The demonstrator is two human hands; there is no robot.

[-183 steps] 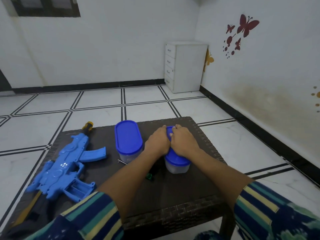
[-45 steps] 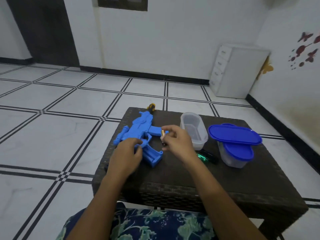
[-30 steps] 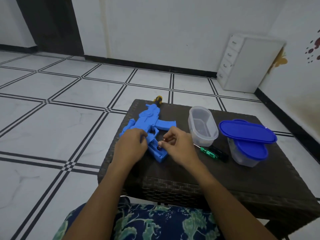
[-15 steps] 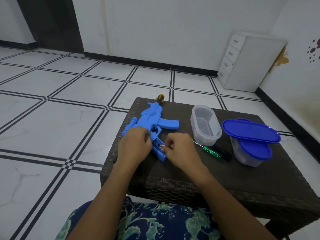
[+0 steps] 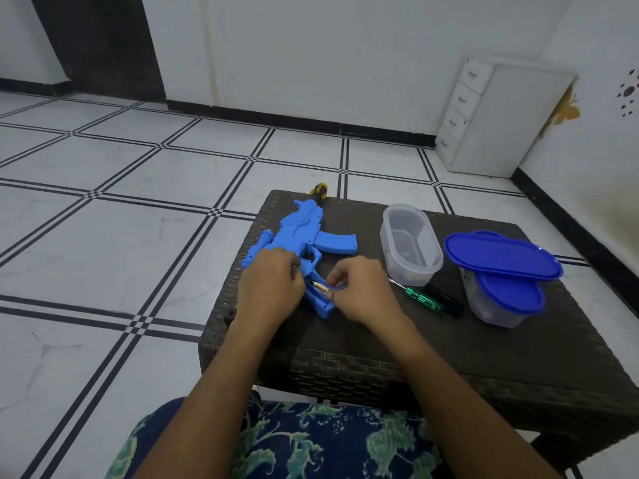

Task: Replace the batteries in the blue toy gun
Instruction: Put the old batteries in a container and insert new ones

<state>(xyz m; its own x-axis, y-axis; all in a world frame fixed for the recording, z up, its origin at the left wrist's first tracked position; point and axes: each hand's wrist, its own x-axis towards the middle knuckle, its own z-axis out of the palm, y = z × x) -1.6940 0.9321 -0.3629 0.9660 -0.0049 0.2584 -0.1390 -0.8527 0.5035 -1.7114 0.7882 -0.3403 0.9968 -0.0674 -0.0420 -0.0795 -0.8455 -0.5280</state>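
The blue toy gun (image 5: 300, 233) lies flat on its side at the left end of the dark woven counter (image 5: 380, 340). Its yellow-and-black muzzle tip points away from the person. The left hand (image 5: 268, 288) lies over the rear of the gun's body, its grip closed down on the blue plastic with the fingers curled over it.

In the gun's near end a slot stands uncovered, and a battery (image 5: 320, 288) with a gold-coloured end lies in it. The right hand (image 5: 363, 288) is at the gun's right edge, its grip clamped on the battery, thumb and fingertips pinching at its near end. I cannot tell whether the battery is fully seated.

Right of the gun and apart from it stands a clear tub (image 5: 409, 250) with no lid. Below that, also right of the gun, a green-handled screwdriver (image 5: 427, 299) lies with its tip toward the gun. Farthest right of the gun a second tub (image 5: 501, 305) wears a blue lid, and a loose blue lid (image 5: 501, 255) rests across its top.
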